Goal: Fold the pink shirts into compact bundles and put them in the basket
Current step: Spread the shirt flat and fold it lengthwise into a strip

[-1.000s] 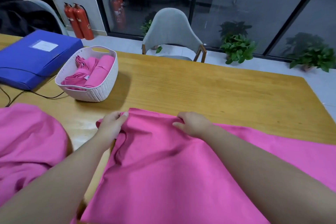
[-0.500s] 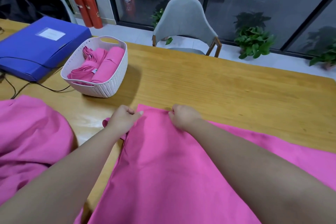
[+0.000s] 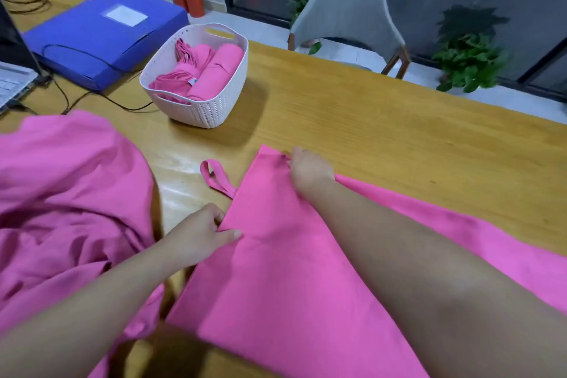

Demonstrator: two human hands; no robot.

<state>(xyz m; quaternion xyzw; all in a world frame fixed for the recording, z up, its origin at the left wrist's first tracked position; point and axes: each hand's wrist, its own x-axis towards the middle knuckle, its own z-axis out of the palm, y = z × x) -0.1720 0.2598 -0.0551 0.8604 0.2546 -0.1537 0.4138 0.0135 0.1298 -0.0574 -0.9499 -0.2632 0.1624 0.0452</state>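
Pink shirt lies flat on the wooden table, lower centre to right of frame. Left hand pinches its left edge between thumb and fingers. Right hand grips the far corner, fingers curled onto the cloth. White basket, upper centre-left, holds two folded pink bundles. Loose pink pile at left.
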